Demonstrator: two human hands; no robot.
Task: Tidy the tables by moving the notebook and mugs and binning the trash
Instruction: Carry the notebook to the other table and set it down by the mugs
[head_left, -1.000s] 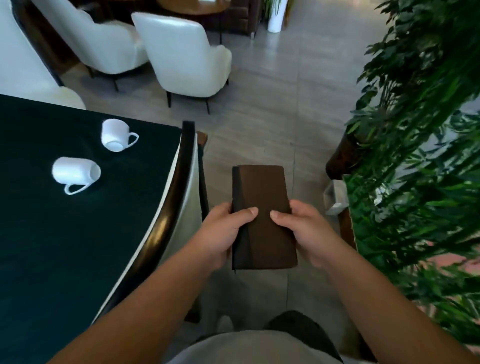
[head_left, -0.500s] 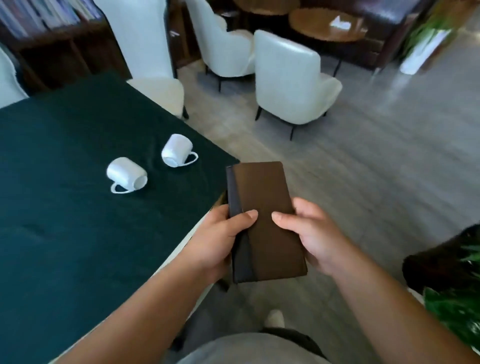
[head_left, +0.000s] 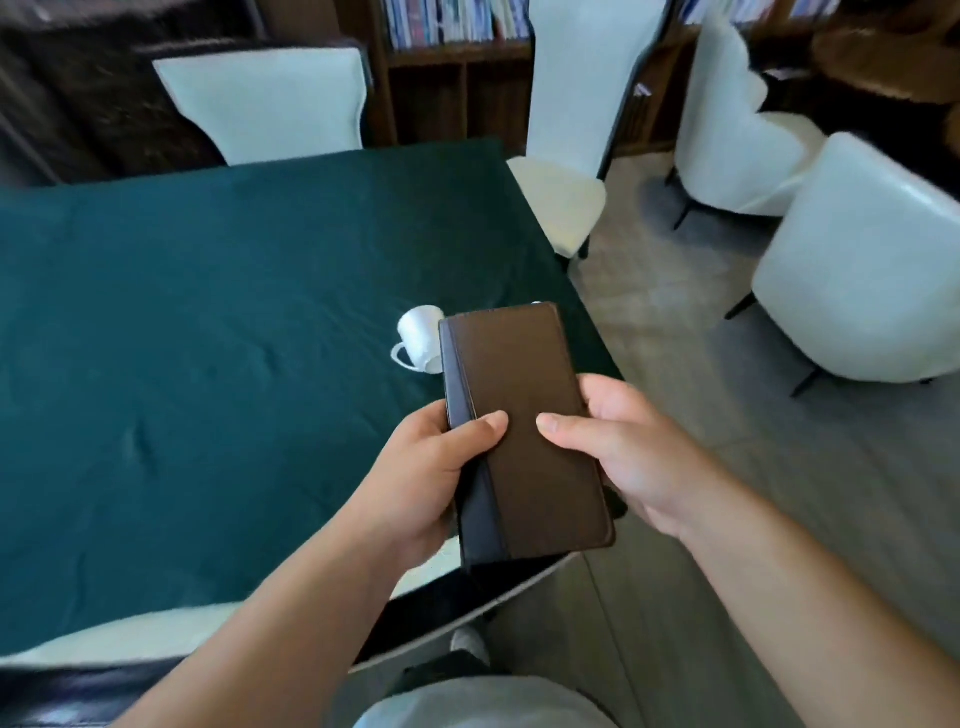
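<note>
A brown notebook with a black spine is held in front of me by both hands, above the near right corner of the green-covered table. My left hand grips its spine side, thumb on the cover. My right hand holds the right edge, thumb on top. A white mug lies on its side on the cloth just left of the notebook's far end, partly hidden by it. Only a sliver of a second mug shows above the notebook's top edge.
White chairs stand at the table's far side and far right corner. Two white armchairs sit on the grey floor to the right. A bookshelf lines the back wall. A dark chair back is below my hands.
The view has swung left, away from the plant and toward the table. The notebook, still in both hands, now hangs over the table corner and covers one mug.
</note>
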